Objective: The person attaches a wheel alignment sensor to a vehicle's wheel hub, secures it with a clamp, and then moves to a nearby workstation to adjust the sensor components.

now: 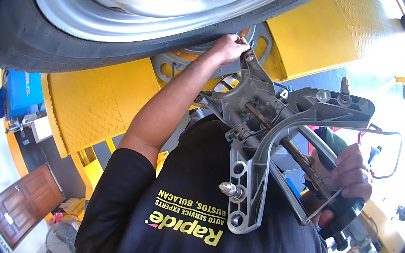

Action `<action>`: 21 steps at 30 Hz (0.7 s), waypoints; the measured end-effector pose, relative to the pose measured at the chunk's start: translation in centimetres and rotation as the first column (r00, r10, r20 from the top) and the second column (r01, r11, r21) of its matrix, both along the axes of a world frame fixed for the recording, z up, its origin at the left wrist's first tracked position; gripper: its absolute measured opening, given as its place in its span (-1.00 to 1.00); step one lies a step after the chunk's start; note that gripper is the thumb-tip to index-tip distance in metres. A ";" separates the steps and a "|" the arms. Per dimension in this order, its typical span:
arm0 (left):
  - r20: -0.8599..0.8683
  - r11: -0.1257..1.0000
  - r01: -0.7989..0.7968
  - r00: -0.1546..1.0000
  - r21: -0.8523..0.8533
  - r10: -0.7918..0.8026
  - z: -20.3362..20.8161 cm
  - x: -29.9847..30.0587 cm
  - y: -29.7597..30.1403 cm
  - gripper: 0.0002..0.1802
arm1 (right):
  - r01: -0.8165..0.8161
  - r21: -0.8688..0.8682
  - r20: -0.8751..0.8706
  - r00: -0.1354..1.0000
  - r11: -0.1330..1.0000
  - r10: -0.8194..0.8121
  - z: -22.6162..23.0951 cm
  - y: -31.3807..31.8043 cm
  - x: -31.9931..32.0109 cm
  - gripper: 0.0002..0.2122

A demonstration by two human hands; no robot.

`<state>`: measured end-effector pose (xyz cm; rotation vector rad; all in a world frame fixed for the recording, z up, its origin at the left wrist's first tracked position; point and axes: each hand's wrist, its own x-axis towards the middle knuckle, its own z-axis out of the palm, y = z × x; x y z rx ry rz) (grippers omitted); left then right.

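Observation:
A grey metal wheel clamp [260,149] with splayed arms and pointed pins is held in front of my black shirt. My left hand [229,49] reaches up and forward, its fingers closed around the end of the clamp's upper arm, close under the tyre [136,50]. At the lower right, my right hand [353,173] wraps around the black knob [346,212] at the end of a threaded rod [303,167]. That rod runs between two rails through the clamp's middle. Above, the silver wheel rim [98,25] stands apart from the clamp's lower arms.
Yellow ramp plates [99,106] lie beneath the wheel, with another yellow plate [314,39] to the right. A slotted round turntable [169,67] shows under the tyre. Farther off at left are a blue cabinet [24,92], a wooden door [27,198] and a fan [61,238].

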<state>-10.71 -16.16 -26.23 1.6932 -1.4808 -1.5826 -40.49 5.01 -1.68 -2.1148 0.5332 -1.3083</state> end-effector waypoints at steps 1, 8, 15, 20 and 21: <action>-0.029 0.999 -0.037 0.999 -0.001 0.037 0.0 -0.1 0.0 -0.68 | 0.013 -0.013 0.016 1.000 1.000 -0.012 -0.4 0.3 0.1 -0.47; 0.008 0.989 -0.123 0.992 -0.083 0.124 0.3 -1.3 -0.3 -0.72 | 0.043 -0.083 -0.028 0.999 0.996 -0.045 -0.8 1.2 0.1 -0.43; 0.335 0.957 -0.013 0.935 -0.289 0.114 2.4 -1.2 0.1 -0.56 | 0.042 -0.096 -0.014 0.999 0.995 -0.043 -0.6 1.5 0.1 -0.44; 0.359 0.971 -0.039 0.925 -0.235 0.124 3.4 -1.0 -0.4 -0.54 | 0.119 -0.054 0.064 0.991 0.991 -0.116 -1.7 2.4 0.3 -0.50; 0.372 0.970 -0.028 0.920 -0.242 0.119 3.5 -0.7 -0.5 -0.54 | 0.133 -0.055 0.054 0.990 0.990 -0.130 -2.0 2.7 0.2 -0.50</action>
